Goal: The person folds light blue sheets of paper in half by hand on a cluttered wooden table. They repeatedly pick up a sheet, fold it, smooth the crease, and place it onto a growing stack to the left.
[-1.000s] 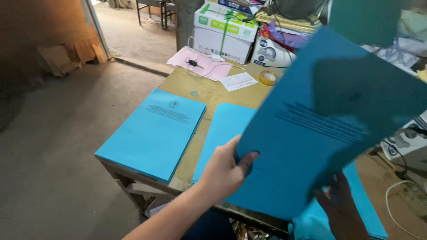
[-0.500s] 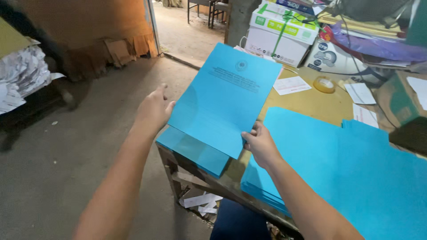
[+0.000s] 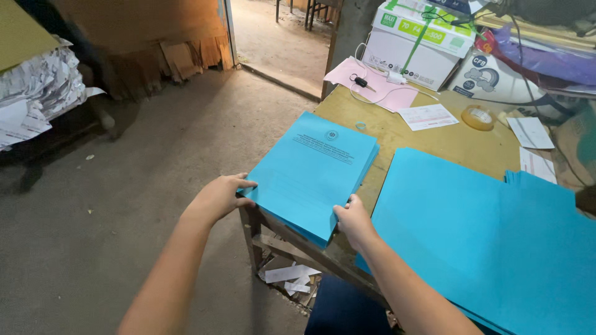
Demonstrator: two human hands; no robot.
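Half a second ago the printed blue sheet was held in the air above the corner of the bench; now it lies flat on top of the stack of printed blue sheets [image 3: 316,170], and both hands have come down with it. The left hand [image 3: 218,197] rests against the near left corner of the stack, fingers curled loosely along the edge. The right hand [image 3: 355,221] presses the near right corner, fingers bent around the edge of the sheets. Neither hand lifts anything; both only touch the stack's sides. The stack sits on the left front corner of the wooden bench [image 3: 434,139], slightly overhanging the edge.

Just to the right, apart from the stack, lies a wider pile of plain blue sheets [image 3: 490,236], filling the right front of the bench.

At the far end of the bench stands a white rectangular carton [image 3: 416,43] with green label patches and a green strap across it. Beside it on the right is a white package with a round dark blue emblem [image 3: 481,71]. A pink sheet [image 3: 379,87] lies in front of the carton with a key and a white cable on it. Near it are a small white printed slip [image 3: 428,116], a roll of clear tape [image 3: 479,116] and more white paper slips [image 3: 531,133].
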